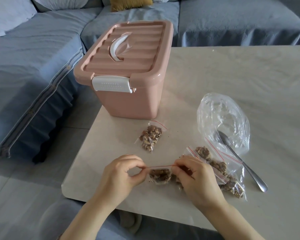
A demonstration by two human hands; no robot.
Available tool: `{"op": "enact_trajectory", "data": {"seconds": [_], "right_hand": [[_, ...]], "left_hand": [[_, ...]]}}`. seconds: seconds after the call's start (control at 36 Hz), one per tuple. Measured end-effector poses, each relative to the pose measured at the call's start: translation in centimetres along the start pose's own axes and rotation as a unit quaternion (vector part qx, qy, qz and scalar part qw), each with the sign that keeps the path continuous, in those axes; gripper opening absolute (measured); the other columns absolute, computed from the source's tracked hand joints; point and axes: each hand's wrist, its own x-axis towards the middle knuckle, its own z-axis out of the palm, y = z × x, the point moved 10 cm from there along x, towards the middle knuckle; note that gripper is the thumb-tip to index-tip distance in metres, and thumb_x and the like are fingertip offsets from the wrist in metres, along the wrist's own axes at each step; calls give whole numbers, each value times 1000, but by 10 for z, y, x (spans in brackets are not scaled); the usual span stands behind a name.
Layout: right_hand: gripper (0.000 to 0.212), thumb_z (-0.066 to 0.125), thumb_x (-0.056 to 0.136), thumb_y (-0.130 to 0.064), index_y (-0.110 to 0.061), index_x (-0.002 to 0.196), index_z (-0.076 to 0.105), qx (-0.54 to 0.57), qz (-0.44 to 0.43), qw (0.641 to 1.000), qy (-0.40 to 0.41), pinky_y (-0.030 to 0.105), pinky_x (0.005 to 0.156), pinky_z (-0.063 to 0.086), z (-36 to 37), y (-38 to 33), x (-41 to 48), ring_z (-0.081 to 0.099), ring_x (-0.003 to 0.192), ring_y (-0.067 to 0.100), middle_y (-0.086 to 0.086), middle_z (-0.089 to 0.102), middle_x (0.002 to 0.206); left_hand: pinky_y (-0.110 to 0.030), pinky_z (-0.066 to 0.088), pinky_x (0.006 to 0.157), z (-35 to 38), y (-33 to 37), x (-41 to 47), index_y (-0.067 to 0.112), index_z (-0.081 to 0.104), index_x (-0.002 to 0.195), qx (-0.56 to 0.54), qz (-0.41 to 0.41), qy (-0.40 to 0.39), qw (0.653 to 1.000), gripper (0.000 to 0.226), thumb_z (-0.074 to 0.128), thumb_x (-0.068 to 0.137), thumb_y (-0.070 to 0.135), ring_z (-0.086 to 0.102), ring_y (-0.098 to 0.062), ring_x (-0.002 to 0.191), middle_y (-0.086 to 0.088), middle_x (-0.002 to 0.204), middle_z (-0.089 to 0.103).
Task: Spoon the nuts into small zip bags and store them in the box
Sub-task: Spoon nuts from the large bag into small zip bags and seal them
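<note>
**Clerk:** Starting at the left. Item one?

**Checker:** Sofa (33,70), blue-grey cover, running along the left and back of the bench (232,80). One mustard cushion (131,3) at the top.

**Clerk:** On the bench itself?

**Checker:** Pink box (128,70) at the far-left corner, lid on, white clasp (111,83) down at the front, white handle lying flat in the lid. Just in front of it, one small zip bag of nuts (151,137), red strip at its mouth, lying flat and apart from the hands.

**Clerk:** Hands?

**Checker:** Left hand (121,172), fingers curled, thumb and forefinger pinched on the left end of a red zip strip. Right hand (196,177), pinched on the right end of the same strip. Between them, the held zip bag (160,175), filled with nuts, its strip drawn taut at the near edge of the bench.

**Clerk:** Is the strip sealed?

**Checker:** Cannot tell.

**Clerk:** Right of the hands?

**Checker:** More filled zip bags (220,168), overlapping in a heap, touching the right hand; the count is unclear. Behind them, one large clear bag (222,118), crumpled, mouth gaping. One metal spoon (241,158), bowl inside that bag's mouth, handle pointing toward the near right, lying on the bench.
</note>
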Motion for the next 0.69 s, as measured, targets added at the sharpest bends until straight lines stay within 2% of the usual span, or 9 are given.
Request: {"op": "enact_trajectory", "data": {"seconds": [0.08, 0.17, 0.28, 0.36, 0.42, 0.53, 0.61, 0.64, 0.69], "right_hand": [[20, 66, 80, -8, -21, 65, 63, 0, 24, 1000, -3, 5, 63, 36, -3, 4, 2, 52, 71, -1, -10, 57, 64], [31, 65, 83, -9, -30, 62, 55, 8, 67, 997, -35, 8, 63, 37, -1, 12, 4, 51, 72, -1, -7, 57, 65], [32, 63, 85, -12, -32, 62, 53, 8, 80, 994, -68, 10, 62, 37, 5, 14, 3, 49, 68, -2, -9, 54, 64], [31, 63, 85, -12, -33, 63, 54, 9, 76, 994, -83, 10, 63, 37, 10, 12, 4, 49, 69, -2, -11, 54, 65], [30, 63, 85, -12, -32, 64, 54, 8, 72, 993, -90, 10, 63, 36, 11, 11, 5, 48, 69, -1, -11, 54, 65], [32, 63, 85, -12, -34, 64, 54, 7, 73, 992, -102, 11, 62, 36, 12, 11, 5, 49, 68, -1, -11, 53, 64], [30, 63, 85, -11, -33, 65, 55, 6, 76, 991, -109, 10, 63, 37, 11, 10, 6, 50, 68, -3, -11, 53, 65], [30, 63, 85, -11, -33, 65, 55, 5, 76, 991, -112, 10, 63, 37, 11, 10, 6, 50, 69, -3, -11, 54, 66], [31, 63, 85, -11, -34, 66, 55, 5, 78, 990, -115, 10, 64, 37, 11, 10, 5, 50, 70, -2, -10, 55, 67]], "left_hand": [[-12, 46, 65, -7, -7, -3, 30, 67, 74, -71, -31, 51, 996, 6, 62, 77, 34, 61, 1, 70, 23, 77, 64], [-8, 46, 69, -14, -16, -6, 43, 68, 77, -136, -72, 99, 983, 10, 62, 75, 36, 63, 1, 72, 23, 78, 67], [-9, 47, 70, -2, -19, -10, 37, 70, 88, -152, -87, 77, 982, 16, 62, 75, 37, 65, -3, 80, 19, 88, 69], [-10, 47, 70, 3, -21, -10, 35, 71, 88, -143, -94, 66, 983, 14, 67, 74, 33, 65, -3, 82, 18, 90, 69], [-11, 48, 71, 2, -24, -10, 37, 66, 95, -145, -106, 72, 981, 25, 69, 73, 27, 64, -2, 82, 17, 89, 69], [-10, 47, 71, 3, -19, -4, 31, 68, 95, -125, -73, 64, 987, 22, 63, 75, 37, 62, -1, 84, 15, 97, 64], [-7, 44, 70, 4, -18, -1, 30, 70, 82, -118, -71, 64, 988, 9, 69, 74, 25, 62, 1, 82, 14, 94, 65], [-7, 43, 70, 5, -19, -1, 32, 69, 75, -118, -72, 66, 988, 12, 67, 75, 20, 62, 1, 81, 14, 93, 65], [-7, 43, 71, 7, -20, -1, 37, 65, 77, -107, -75, 63, 989, 19, 64, 76, 18, 61, 2, 82, 18, 91, 65]]}}
